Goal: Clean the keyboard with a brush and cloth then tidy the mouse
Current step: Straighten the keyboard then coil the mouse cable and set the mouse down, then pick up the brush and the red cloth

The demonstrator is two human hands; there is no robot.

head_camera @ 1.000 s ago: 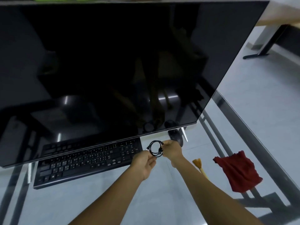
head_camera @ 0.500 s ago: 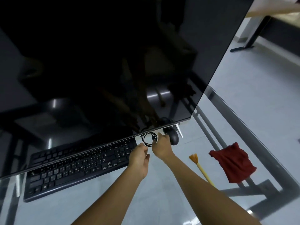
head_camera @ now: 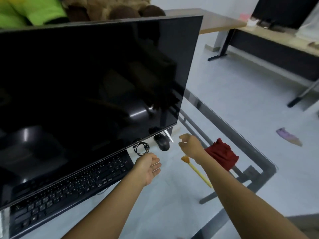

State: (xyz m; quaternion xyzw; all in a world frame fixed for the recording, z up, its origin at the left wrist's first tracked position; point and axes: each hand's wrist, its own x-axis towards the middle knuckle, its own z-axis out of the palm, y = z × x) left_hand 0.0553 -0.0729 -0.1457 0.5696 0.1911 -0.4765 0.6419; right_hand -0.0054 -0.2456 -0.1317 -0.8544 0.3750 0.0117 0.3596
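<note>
Both hands have let go of the coiled mouse cable (head_camera: pixel 141 148), now lying on the glass desk (head_camera: pixel 172 195) beside the black mouse (head_camera: pixel 162 144) under the monitor (head_camera: pixel 89 87). Below it, the keyboard (head_camera: pixel 69 187) is sitting; the red cloth (head_camera: pixel 224 155) and yellow brush (head_camera: pixel 196 170) are lying right. The left hand (head_camera: pixel 149 167) is hovering open-palmed, the right hand (head_camera: pixel 189 146) loosely curled, each grip empty.

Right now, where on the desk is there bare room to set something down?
Bare glass lies in front of the keyboard, left of the brush. It is crowded by the coiled cable, mouse and cloth.
</note>
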